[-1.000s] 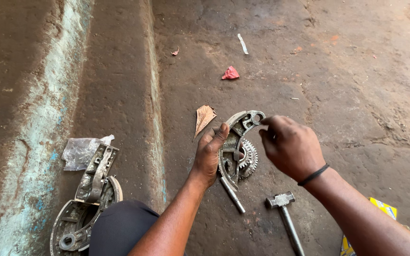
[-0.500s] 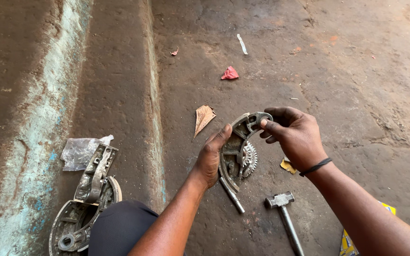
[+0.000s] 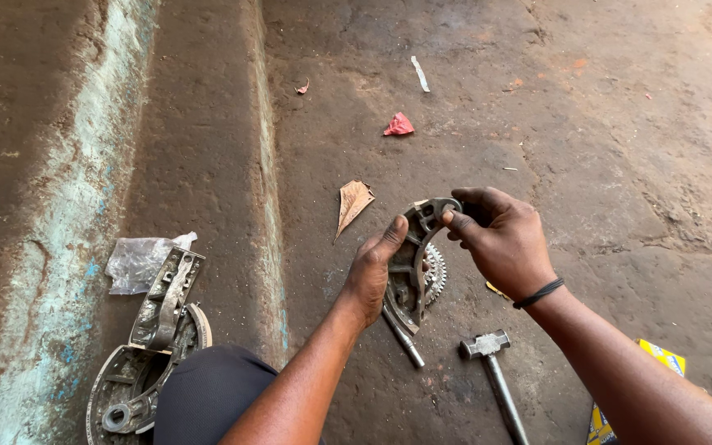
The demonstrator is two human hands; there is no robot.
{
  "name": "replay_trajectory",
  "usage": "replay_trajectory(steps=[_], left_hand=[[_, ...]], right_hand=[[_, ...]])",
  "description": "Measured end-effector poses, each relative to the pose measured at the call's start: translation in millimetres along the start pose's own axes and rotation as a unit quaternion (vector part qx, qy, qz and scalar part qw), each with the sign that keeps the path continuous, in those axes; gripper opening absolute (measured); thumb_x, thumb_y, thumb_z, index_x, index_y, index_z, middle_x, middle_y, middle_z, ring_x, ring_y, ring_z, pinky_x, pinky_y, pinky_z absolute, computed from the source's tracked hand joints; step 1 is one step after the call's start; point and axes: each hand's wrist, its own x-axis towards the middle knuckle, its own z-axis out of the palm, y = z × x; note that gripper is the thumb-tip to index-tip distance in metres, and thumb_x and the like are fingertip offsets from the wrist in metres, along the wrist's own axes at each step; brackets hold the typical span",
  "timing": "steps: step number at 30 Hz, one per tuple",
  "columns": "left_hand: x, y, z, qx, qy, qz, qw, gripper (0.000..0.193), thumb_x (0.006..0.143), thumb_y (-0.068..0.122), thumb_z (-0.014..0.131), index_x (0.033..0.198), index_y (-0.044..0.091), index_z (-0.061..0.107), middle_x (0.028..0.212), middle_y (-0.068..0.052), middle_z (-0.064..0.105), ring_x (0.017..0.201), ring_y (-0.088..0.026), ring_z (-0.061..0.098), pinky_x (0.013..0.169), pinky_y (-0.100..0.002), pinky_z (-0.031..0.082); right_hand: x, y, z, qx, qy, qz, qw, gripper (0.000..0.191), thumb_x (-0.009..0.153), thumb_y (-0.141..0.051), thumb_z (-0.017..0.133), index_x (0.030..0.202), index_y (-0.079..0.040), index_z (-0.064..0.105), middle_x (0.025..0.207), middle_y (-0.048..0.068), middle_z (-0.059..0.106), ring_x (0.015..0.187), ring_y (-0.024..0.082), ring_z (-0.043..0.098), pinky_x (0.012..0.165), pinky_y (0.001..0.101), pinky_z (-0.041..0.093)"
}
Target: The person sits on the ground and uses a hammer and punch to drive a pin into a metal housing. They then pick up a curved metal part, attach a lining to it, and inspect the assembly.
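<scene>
My left hand [image 3: 372, 276] grips the lower part of a curved grey metal brake shoe [image 3: 412, 251], held upright above the ground. My right hand [image 3: 500, 239] pinches the shoe's upper end, thumb and fingers closed on it; a black band circles that wrist. Behind the shoe a small toothed metal wheel [image 3: 434, 274] shows. A thin metal rod [image 3: 404, 338] pokes out below the left hand.
A hammer [image 3: 494, 375] lies on the dirt floor below my right arm. More brake shoes [image 3: 154, 330] and a crumpled plastic bag [image 3: 138, 262] rest at left by a concrete kerb. A dry leaf [image 3: 352, 202], red scrap [image 3: 399, 125] and yellow packet [image 3: 661, 358] lie around.
My right hand has shifted from covering the shoe's top to pinching its upper end from the right. The left hand keeps its hold.
</scene>
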Motion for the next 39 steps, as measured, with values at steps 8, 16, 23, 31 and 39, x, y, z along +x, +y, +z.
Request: replay_trajectory(steps=[8,16,23,31,39], left_hand=[[0,0,1,-0.046,-0.002,0.0,0.999,0.074,0.096,0.07,0.05,0.117,0.0,0.065,0.087,-0.008,0.067,0.078,-0.018,0.068,0.069,-0.036,0.06],[-9,9,10,-0.056,-0.04,0.013,0.998,0.058,0.097,0.056,0.05,0.129,0.009,0.06,0.105,-0.006,0.067,0.095,-0.012,0.069,0.08,-0.03,0.061],[-8,9,6,-0.063,-0.048,0.039,0.996,0.055,0.097,0.055,0.06,0.114,0.003,0.066,0.09,-0.004,0.07,0.079,-0.013,0.068,0.071,-0.03,0.059],[-7,7,9,0.044,-0.01,0.092,0.995,0.059,0.09,0.06,0.064,0.111,0.004,0.065,0.093,-0.004,0.07,0.09,-0.011,0.066,0.082,-0.027,0.055],[-6,5,7,0.064,0.02,0.127,0.99,0.057,0.092,0.058,0.066,0.108,0.004,0.064,0.093,-0.002,0.065,0.089,-0.009,0.059,0.081,-0.025,0.05]], right_hand=[[-8,-3,6,-0.143,-0.029,-0.067,0.987,0.069,0.08,-0.021,0.082,0.14,-0.002,0.054,0.122,0.017,0.072,0.102,0.026,0.074,0.086,0.037,0.06],[1,1,11,-0.063,-0.011,0.063,0.996,0.075,0.076,-0.023,0.083,0.14,-0.001,0.051,0.112,0.017,0.075,0.098,0.024,0.076,0.083,0.0376,0.063],[-3,-15,2,-0.203,-0.024,0.05,0.978,0.069,0.076,-0.042,0.082,0.127,-0.001,0.059,0.094,0.019,0.077,0.086,0.028,0.077,0.076,0.0398,0.061],[-8,-30,-2,-0.303,-0.036,0.092,0.948,0.062,0.083,-0.052,0.076,0.115,0.0,0.062,0.082,0.026,0.075,0.077,0.036,0.076,0.072,0.0453,0.06],[2,-15,-1,-0.241,-0.064,0.061,0.967,0.062,0.08,-0.042,0.076,0.123,-0.001,0.061,0.09,0.022,0.076,0.083,0.032,0.077,0.074,0.043,0.061]])
